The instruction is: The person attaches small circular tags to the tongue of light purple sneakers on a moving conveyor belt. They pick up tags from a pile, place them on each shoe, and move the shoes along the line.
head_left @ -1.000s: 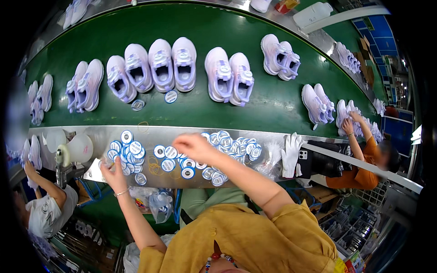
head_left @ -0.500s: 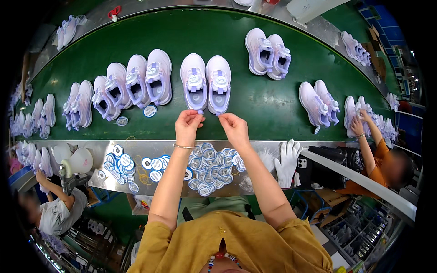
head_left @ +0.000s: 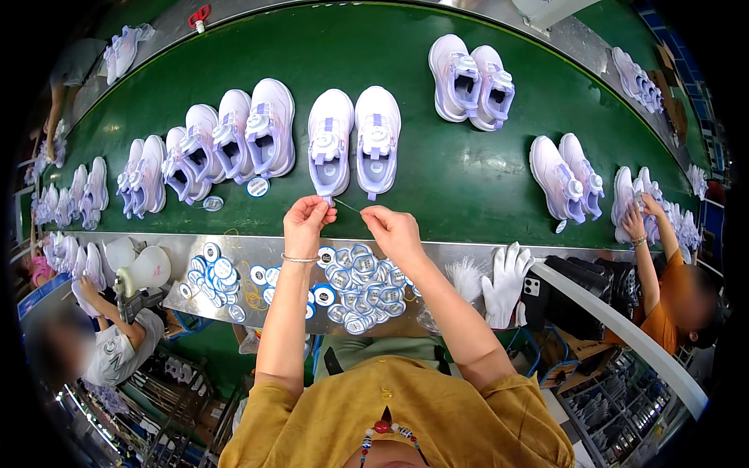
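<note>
I hold a thin string (head_left: 349, 206) stretched between my two hands, just below the heel of the left shoe of the pair (head_left: 355, 140) in front of me on the green belt (head_left: 460, 179). My left hand (head_left: 306, 224) pinches one end with thumb and forefinger closed on it, close to that heel. My right hand (head_left: 394, 230) pinches the other end, fingers closed too; whether a tag hangs from it I cannot tell, the string is too fine.

The string could slip from either pinch, I judge, since so little of it shows between my fingertips. If it drops on the belt near the pair, it would be hard to find against the green.

Left of the pair, three more shoes (head_left: 234, 136) stand close, with a round tag (head_left: 257, 186) lying below them. A careless pull could nudge my pair toward them or tip the left shoe over.

Below the pair, on the steel ledge (head_left: 460, 261), a heap of round tags (head_left: 360, 285) lies under my wrists. My forearms could sweep some off its near edge. White gloves (head_left: 503, 285) rest to the right of the heap.
</note>
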{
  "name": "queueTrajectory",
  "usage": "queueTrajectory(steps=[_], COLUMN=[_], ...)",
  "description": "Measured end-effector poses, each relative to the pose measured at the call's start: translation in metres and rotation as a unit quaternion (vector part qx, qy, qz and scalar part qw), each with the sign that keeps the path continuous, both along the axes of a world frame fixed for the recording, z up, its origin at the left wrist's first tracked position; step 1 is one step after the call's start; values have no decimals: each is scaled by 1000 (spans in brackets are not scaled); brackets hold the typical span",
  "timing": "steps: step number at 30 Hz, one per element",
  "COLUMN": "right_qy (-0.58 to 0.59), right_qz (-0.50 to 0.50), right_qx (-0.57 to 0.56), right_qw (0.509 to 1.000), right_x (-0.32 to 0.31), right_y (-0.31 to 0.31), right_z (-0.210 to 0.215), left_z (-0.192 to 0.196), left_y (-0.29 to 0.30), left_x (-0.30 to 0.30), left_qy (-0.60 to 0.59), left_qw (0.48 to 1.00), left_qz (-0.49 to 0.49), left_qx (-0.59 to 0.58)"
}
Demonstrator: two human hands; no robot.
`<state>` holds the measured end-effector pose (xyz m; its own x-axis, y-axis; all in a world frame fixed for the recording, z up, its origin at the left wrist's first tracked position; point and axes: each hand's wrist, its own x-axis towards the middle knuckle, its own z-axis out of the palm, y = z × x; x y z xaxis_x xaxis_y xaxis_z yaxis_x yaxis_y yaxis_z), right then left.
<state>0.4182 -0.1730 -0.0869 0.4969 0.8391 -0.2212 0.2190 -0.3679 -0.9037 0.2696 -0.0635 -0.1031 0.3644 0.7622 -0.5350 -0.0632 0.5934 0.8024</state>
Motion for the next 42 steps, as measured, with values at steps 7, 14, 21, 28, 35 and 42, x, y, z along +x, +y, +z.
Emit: queueTrajectory(steps=[7, 14, 21, 28, 35, 42], right_qy=[-25, -14, 33, -6, 15, 33], right_qz=[61, 36, 26, 52, 92, 122], right_qx=[-1, -1, -26, -17, -35, 40], right_qw=[998, 999, 999, 998, 995, 991], right_x=[-2, 4, 4, 0, -3, -6], right_y=[20, 24, 8, 33, 31, 14], right_z=[3, 0, 1, 2, 1, -3], left_z=[1, -1, -4, -2, -2, -6], left_y=[5, 8, 9, 11, 8, 9], left_x=[-1, -3, -4, -4, -1, -8], left_qy=[6, -9, -10, -14, -28, 14], left_qw=[1000, 1000, 1000, 999, 999, 997], left_qz=[-12, -17, -16, -36, -14, 63], left_qx=[-10, -20, -22, -19, -15, 42])
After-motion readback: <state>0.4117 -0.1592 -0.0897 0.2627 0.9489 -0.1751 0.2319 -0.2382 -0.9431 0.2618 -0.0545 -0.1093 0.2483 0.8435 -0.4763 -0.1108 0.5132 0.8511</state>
